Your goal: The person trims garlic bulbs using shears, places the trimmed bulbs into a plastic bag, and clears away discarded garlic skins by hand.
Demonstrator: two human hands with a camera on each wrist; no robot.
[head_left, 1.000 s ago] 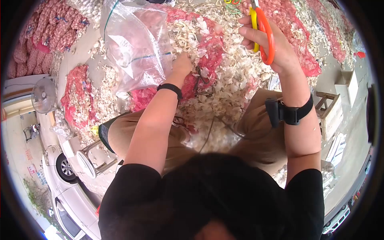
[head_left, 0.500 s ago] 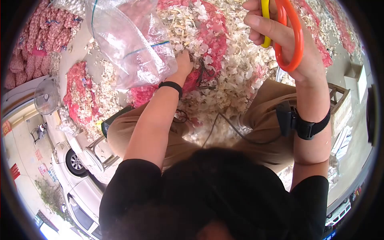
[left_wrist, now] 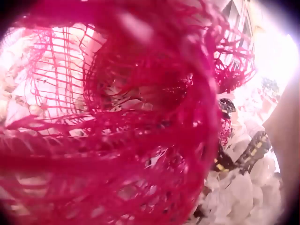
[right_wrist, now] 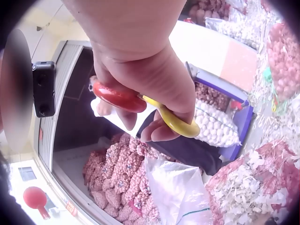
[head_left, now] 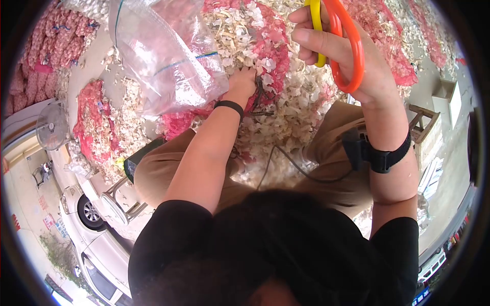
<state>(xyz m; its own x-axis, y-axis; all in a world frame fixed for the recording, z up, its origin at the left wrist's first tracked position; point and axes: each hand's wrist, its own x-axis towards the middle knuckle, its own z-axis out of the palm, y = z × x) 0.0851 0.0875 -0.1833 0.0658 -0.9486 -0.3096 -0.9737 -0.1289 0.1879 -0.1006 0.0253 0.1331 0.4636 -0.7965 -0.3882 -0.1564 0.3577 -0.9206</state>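
Note:
My right hand [head_left: 352,53], raised in front of me, holds scissors with one orange handle and one yellow handle [head_left: 316,33]. Thumb and fingers are around the handles, which also show as an orange-red loop [right_wrist: 119,97] and a yellow loop [right_wrist: 176,123] in the right wrist view. Lower down, my left hand [head_left: 242,81] reaches into dry garlic skins beside a dark cord [head_left: 263,92] and red mesh netting [head_left: 278,61]. Its fingertips are hidden, so I cannot tell whether they grip anything. Red mesh [left_wrist: 140,140] fills most of the left wrist view.
A clear plastic bag [head_left: 168,56] lies left of my left hand. Pink mesh sacks of bulbs [right_wrist: 124,173] are piled beyond. A blue-edged crate [right_wrist: 246,124] holds a white net of garlic [right_wrist: 213,124]. A fan [head_left: 51,125] and stool [head_left: 120,204] stand left; a cable [head_left: 291,158] crosses between my knees.
My left hand has shifted slightly right among the skins. My right hand came closer and rightward with the scissors, then swung partly back left.

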